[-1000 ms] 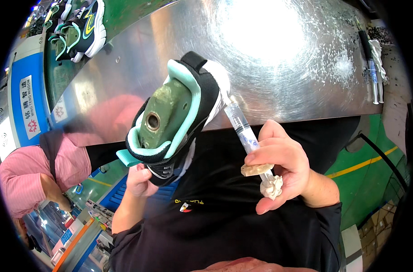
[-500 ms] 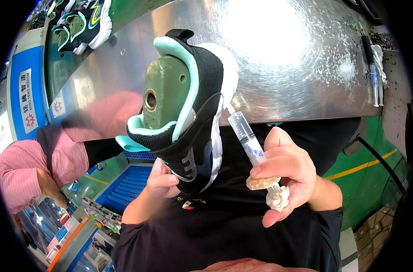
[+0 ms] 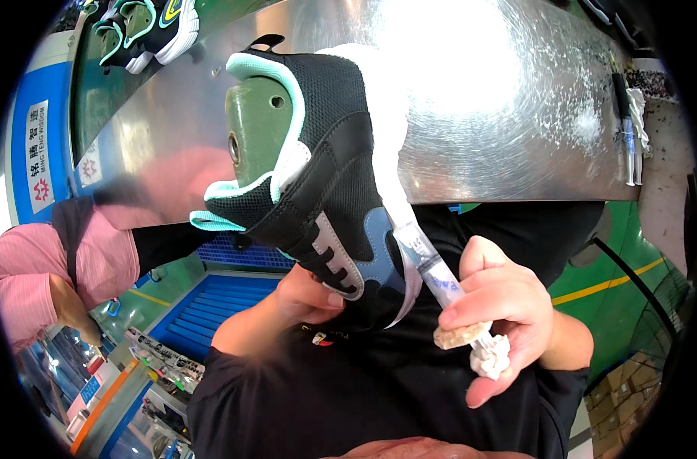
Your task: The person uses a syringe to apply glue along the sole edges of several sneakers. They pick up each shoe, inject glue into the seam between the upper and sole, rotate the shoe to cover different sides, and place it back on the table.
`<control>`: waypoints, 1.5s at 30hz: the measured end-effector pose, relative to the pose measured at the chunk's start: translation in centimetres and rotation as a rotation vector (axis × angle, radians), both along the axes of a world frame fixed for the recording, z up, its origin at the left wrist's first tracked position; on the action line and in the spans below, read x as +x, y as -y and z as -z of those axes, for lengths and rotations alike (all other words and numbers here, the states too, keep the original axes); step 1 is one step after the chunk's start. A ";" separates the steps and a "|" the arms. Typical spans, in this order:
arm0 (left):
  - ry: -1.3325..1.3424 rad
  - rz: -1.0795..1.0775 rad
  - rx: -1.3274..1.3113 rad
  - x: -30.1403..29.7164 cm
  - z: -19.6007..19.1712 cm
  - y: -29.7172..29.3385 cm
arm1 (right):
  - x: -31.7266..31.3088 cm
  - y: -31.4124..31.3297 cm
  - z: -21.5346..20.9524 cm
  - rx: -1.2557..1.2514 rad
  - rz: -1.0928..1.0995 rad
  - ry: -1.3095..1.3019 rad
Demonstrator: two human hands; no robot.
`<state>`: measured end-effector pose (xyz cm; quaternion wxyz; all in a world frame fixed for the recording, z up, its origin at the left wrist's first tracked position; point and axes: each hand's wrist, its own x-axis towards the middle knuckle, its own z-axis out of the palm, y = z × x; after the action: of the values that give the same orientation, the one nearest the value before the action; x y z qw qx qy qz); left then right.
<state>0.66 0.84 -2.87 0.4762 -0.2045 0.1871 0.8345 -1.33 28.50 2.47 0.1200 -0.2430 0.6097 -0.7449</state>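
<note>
A black shoe (image 3: 337, 172) with mint lining, blue and grey side panels and a white sole is held up tilted over the near edge of the metal table. A green shoe last (image 3: 266, 126) fills its opening. My left hand (image 3: 309, 294) grips the toe end from below; some of its fingers are hidden behind the shoe. In my right hand (image 3: 509, 302) is a clear syringe (image 3: 439, 277), its tip end against the white sole edge. Beige wrapping (image 3: 459, 336) surrounds the syringe's flange, and a crumpled white wad (image 3: 490, 356) covers the plunger end.
The shiny metal table (image 3: 471, 164) carries white residue on its right part. More shoes (image 3: 153, 34) stand at the far left. Another syringe (image 3: 631, 145) lies at the right edge. A person in a pink top (image 3: 96, 264) is at the left, near a blue crate (image 3: 218, 306).
The shoe has rolled to show more of its side panels and sole edge. My left hand has moved right. My right hand has shifted slightly right and nearer me with the syringe.
</note>
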 end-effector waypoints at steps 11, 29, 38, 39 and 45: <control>0.144 0.102 0.225 -2.0 -0.2 -3.6 | 3.7 -4.5 -6.1 0.175 -0.057 0.244; -0.194 0.091 0.408 -5.9 0.2 -12.4 | 6.2 -4.3 -7.2 0.515 0.272 -0.253; -0.155 0.051 0.388 -6.6 -1.5 -13.2 | 5.4 -2.5 -5.3 0.810 0.346 -0.555; -0.171 0.046 0.420 -6.5 -1.0 -13.2 | 5.6 -2.4 -5.1 0.831 0.353 -0.562; -0.172 0.021 0.410 -6.6 -1.4 -13.6 | 5.6 -2.7 -4.6 0.918 0.333 -0.662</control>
<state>-5.93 14.44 -1.50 0.4989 -0.0295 0.0557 0.8644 4.23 31.16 7.02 -0.1024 -0.2867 0.9047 -0.2980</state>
